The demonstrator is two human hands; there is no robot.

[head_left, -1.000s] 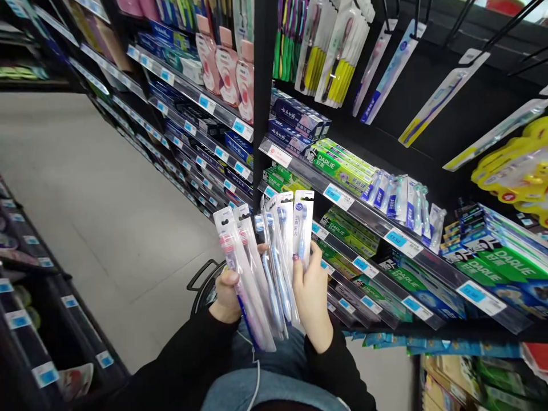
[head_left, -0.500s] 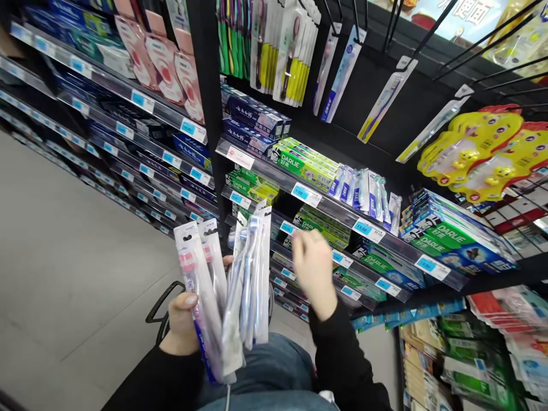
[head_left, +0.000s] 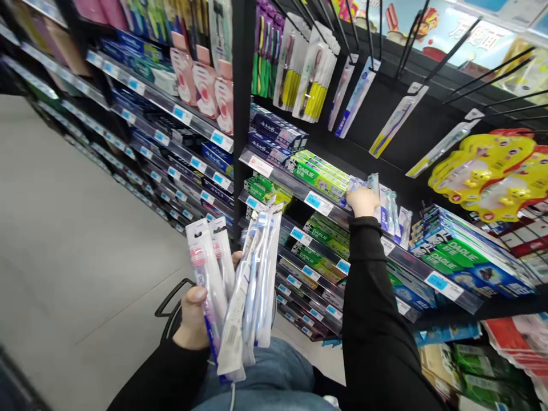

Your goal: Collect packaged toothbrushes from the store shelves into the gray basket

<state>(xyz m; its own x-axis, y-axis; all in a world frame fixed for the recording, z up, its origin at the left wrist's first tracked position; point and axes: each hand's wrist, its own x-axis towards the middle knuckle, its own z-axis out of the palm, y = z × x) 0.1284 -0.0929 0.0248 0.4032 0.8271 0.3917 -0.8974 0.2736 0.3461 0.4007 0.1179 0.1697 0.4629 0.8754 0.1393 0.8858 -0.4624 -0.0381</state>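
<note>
My left hand point(head_left: 194, 314) is closed around a fanned bunch of packaged toothbrushes point(head_left: 244, 297), held upright above my lap. Pink-headed brushes point(head_left: 197, 257) are on the left of the bunch and blue-headed ones on the right. My right hand point(head_left: 363, 203) reaches to the shelf and is closed at a row of packaged toothbrushes point(head_left: 387, 211) lying there. One toothbrush pack point(head_left: 373, 182) sticks up past its knuckles. The back of the hand hides most of its fingers.
Green toothpaste boxes point(head_left: 319, 174) lie left of my right hand, blue-green ones point(head_left: 475, 257) to its right. Single toothbrush packs point(head_left: 396, 123) and yellow cards point(head_left: 483, 171) hang from hooks above. A dark curved handle point(head_left: 169, 302) is beside my left hand.
My right hand has moved up and forward from in front of the lower shelves to the toothbrush packs. My left hand still holds its bunch. The view has shifted left.
</note>
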